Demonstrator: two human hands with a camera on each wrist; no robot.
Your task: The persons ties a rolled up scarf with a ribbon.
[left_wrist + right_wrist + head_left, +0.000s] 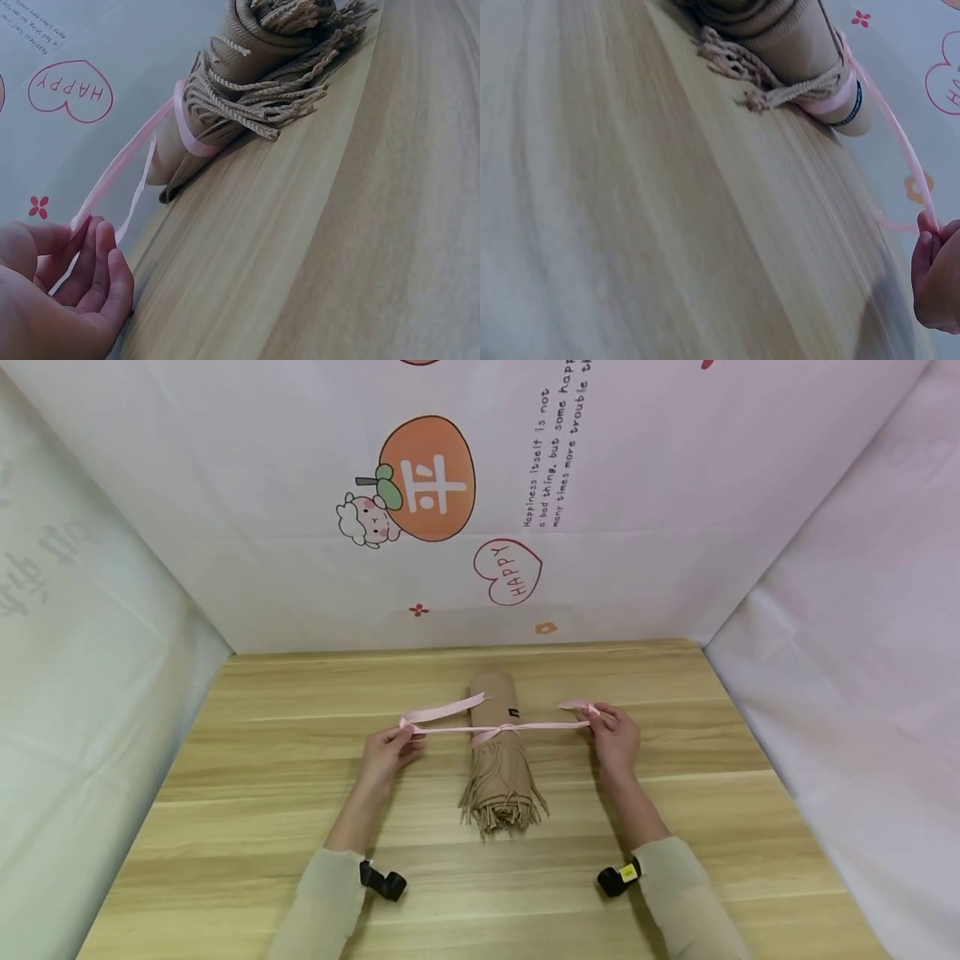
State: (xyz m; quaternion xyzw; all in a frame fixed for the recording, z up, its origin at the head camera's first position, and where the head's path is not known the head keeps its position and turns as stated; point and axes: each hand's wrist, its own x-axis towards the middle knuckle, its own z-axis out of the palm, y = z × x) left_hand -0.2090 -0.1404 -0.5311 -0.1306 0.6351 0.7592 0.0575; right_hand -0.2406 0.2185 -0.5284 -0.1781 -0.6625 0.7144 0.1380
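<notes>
A rolled brown scarf [504,777] with a twisted fringe lies lengthwise on the table, its fringed end toward me. Round its middle runs a pink ribbon [540,726], crossed on top and stretched out level to both sides. On the left, my left hand [387,754] pinches one length between thumb and forefinger; the loose tail lies back across the scarf. My right hand [617,741] pinches the other length, with a short tail sticking out past the fingers. In the left wrist view the ribbon [124,157] slants from the scarf [247,60] down to the fingertips.
The wooden table [225,827] meets a white printed cloth wall [300,568] at the back, and white cloth hangs at both sides. Small black cameras [384,882] are strapped to both wrists. A small dark label [513,713] shows on the scarf.
</notes>
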